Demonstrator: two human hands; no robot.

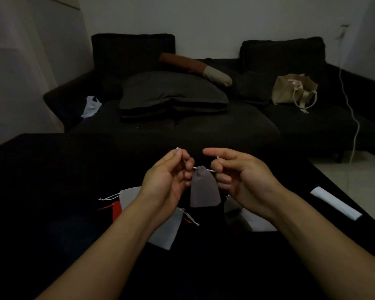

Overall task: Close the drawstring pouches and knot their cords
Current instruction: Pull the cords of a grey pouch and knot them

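Nearest the lens, from the head view: two bare forearms reaching forward over a dark desk (41,180), converging on one grey pouch (204,189). Hanging upright between the hands, long axis vertical, mouth already gathered tight at the top, bottom edge free above the desk. Left hand (169,180) just left of the pouch neck, fingers curled, thumb and forefinger pinching a white cord (204,169) end up near the fingertips. Right hand (240,180) just right of the neck, likewise curled, pinching the other cord end between thumb and forefinger, forefinger stretched out over the top. Cord running taut and roughly level from neck to each hand, so both hands equally near, one per side. Judged from this: closing done on this pouch, knot not yet tied; next move likely calls for bringing the two ends together and crossing them above the neck. Lower down on the desk, under and beside the left wrist, more pouches (167,230) in pale grey and one orange pouch (115,207), cords loose; whether knotted cannot be told.
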